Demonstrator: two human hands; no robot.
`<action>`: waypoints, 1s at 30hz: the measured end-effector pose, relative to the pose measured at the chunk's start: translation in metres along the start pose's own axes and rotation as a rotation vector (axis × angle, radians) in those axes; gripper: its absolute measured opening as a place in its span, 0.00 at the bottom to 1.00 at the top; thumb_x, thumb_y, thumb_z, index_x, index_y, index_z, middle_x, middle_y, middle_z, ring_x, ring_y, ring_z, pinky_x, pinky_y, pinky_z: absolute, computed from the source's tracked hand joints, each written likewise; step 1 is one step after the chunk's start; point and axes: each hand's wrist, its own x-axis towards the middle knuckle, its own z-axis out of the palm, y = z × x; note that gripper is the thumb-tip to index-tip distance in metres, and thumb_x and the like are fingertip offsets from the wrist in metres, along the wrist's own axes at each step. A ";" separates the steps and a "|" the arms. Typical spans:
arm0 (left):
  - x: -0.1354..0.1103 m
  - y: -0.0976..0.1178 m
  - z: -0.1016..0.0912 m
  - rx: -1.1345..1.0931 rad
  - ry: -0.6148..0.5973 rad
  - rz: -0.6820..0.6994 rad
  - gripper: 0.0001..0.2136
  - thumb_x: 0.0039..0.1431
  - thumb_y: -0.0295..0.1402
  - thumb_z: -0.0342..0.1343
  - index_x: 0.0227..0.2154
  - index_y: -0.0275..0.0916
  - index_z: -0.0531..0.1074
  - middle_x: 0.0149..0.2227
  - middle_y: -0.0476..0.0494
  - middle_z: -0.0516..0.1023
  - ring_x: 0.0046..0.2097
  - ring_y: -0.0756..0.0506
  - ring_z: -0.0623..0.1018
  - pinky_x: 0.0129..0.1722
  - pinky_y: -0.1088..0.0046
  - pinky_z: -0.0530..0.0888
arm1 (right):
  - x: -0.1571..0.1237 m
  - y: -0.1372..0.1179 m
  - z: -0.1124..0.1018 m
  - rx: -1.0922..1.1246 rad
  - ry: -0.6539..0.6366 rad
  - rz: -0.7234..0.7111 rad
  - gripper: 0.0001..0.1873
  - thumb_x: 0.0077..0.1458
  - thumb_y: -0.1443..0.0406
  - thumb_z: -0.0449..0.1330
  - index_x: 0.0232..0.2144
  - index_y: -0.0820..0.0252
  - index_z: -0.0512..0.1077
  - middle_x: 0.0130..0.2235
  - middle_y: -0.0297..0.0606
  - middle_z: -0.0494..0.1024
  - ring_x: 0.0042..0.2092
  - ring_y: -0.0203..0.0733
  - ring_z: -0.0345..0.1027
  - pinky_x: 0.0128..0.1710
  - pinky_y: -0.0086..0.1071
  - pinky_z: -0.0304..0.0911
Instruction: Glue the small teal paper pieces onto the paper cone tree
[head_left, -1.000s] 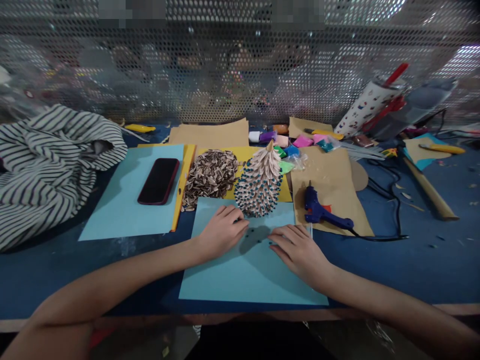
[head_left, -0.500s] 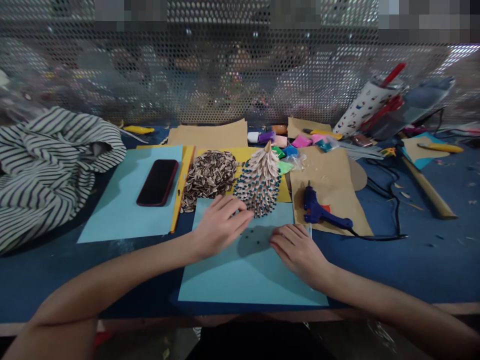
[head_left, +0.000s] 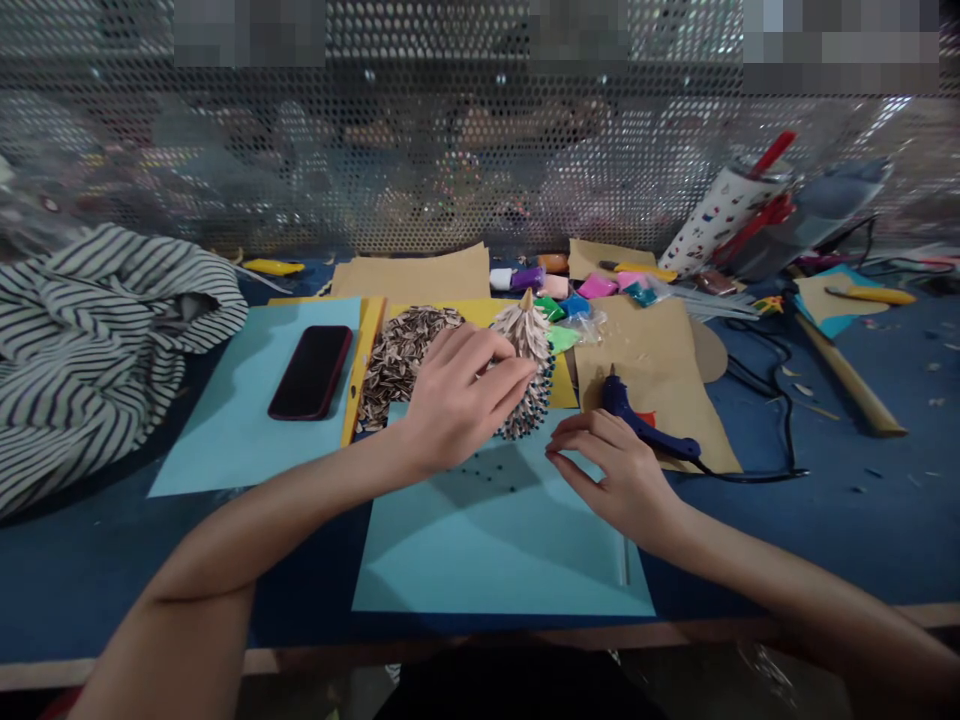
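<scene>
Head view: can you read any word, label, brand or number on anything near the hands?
No text is readable.
Glue gun: no marking visible.
Colored packets: too small to read.
Patches along the top of the metal screen: blurred, unreadable.

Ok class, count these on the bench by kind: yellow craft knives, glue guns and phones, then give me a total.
Yellow craft knives: 3
Glue guns: 1
Phones: 1
Total: 5
</scene>
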 end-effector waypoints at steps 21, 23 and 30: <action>-0.001 0.003 0.002 -0.032 -0.039 -0.087 0.05 0.61 0.25 0.54 0.40 0.37 0.67 0.32 0.46 0.72 0.34 0.49 0.72 0.35 0.72 0.70 | 0.001 -0.006 -0.002 0.038 0.018 0.021 0.06 0.59 0.70 0.56 0.31 0.58 0.72 0.33 0.38 0.76 0.36 0.39 0.71 0.35 0.35 0.67; 0.000 0.002 0.002 -0.052 -0.054 -0.124 0.06 0.61 0.25 0.54 0.40 0.37 0.67 0.32 0.46 0.72 0.33 0.50 0.72 0.36 0.73 0.71 | 0.003 -0.006 -0.003 0.041 0.035 0.011 0.05 0.59 0.70 0.57 0.32 0.58 0.72 0.32 0.38 0.76 0.36 0.39 0.72 0.35 0.35 0.67; 0.002 0.002 0.001 -0.120 -0.075 -0.216 0.07 0.60 0.26 0.55 0.40 0.38 0.66 0.29 0.51 0.69 0.30 0.52 0.70 0.31 0.77 0.68 | 0.025 -0.004 -0.019 0.038 0.172 0.033 0.05 0.58 0.69 0.58 0.31 0.57 0.72 0.32 0.38 0.75 0.35 0.39 0.72 0.33 0.34 0.69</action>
